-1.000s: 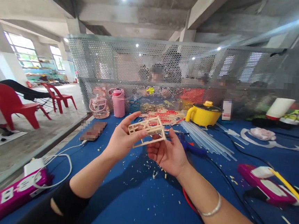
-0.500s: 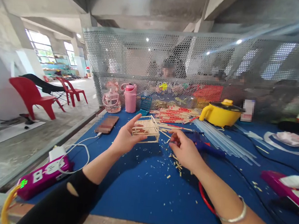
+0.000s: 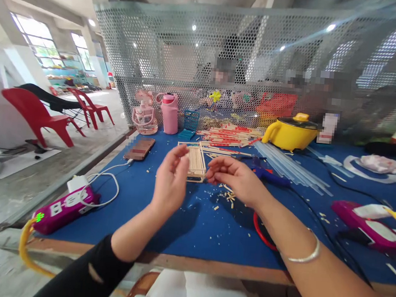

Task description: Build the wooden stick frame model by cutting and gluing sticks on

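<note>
Stick frame: the pale wooden frame (image 3: 196, 163) sits on the blue tabletop (image 3: 176, 234), between the two hands.
Direction: its long axis and close-set slats run away from the person, the far end slightly left.
Left hand: the left hand (image 3: 172, 176) is at the frame's left side, fingers loosely bent and parted from the thumb; it overlaps the frame in view, so contact cannot be told.
Right hand: the right hand (image 3: 237, 178) is just beside the frame's right edge, fingers partly curled; whether they pinch anything cannot be told.
Near the frame: a pile of sticks (image 3: 228, 136) lies beyond it, and cut bits (image 3: 228, 196) lie below the right hand.
Right of the frame: a blue tool (image 3: 272, 175) with a black cord, translucent rods (image 3: 291, 168) and a yellow pot (image 3: 291, 132) with a dark lid.
Left of the frame: a phone (image 3: 139, 149) on a white cable, a clear pink bottle (image 3: 145, 116), a solid pink bottle (image 3: 169, 114) and a teal basket (image 3: 189, 124).
In the way: the right forearm partly covers a red ring (image 3: 262, 232); a perforated screen (image 3: 178, 54) stands across the back.
Markings: red on the sticks, too small to read; green lights on the left purple power strip (image 3: 64, 210).
</note>
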A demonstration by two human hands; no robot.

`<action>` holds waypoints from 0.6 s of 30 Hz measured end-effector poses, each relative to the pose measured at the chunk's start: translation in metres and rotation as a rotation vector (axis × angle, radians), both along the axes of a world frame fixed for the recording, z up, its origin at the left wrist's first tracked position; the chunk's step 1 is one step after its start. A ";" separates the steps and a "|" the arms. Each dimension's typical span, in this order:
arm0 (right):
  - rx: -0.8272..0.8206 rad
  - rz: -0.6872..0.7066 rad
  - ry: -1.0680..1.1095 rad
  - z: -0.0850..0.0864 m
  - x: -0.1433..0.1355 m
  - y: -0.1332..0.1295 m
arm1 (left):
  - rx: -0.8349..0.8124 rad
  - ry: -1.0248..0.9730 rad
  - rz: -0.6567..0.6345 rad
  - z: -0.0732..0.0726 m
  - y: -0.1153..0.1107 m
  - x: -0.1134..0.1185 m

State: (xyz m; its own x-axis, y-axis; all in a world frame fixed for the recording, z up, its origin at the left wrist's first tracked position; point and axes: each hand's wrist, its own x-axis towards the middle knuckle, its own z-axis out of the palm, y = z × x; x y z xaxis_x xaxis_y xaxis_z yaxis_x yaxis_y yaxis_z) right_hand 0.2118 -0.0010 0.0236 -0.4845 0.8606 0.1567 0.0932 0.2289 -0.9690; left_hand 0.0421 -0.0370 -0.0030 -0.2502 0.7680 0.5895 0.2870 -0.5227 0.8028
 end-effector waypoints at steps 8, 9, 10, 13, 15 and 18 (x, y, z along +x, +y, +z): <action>-0.120 0.246 -0.104 0.004 0.011 -0.074 | -0.269 0.667 -0.040 -0.010 -0.054 0.044; -0.200 0.266 -0.063 0.002 0.021 -0.083 | -0.313 0.724 -0.040 -0.010 -0.053 0.038; -0.275 0.250 -0.018 -0.001 0.032 -0.092 | -0.342 0.751 -0.030 -0.011 -0.052 0.032; -0.283 -0.031 -0.054 -0.011 0.065 -0.112 | -0.367 0.779 0.024 -0.013 -0.047 0.017; -0.133 -0.260 -0.225 -0.019 0.079 -0.120 | -0.340 0.795 0.036 -0.016 -0.049 0.014; 0.194 -0.535 -0.447 -0.032 0.079 -0.120 | -0.236 0.777 0.029 -0.021 -0.068 0.027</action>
State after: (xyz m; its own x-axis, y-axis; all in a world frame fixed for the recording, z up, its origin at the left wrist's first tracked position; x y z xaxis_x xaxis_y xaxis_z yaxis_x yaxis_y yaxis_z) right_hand 0.2903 -0.1211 -0.0083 -0.0580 0.9747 0.2158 0.6181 0.2048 -0.7589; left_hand 0.0695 -0.1045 -0.0236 0.1422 0.8933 0.4263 0.8183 -0.3484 0.4571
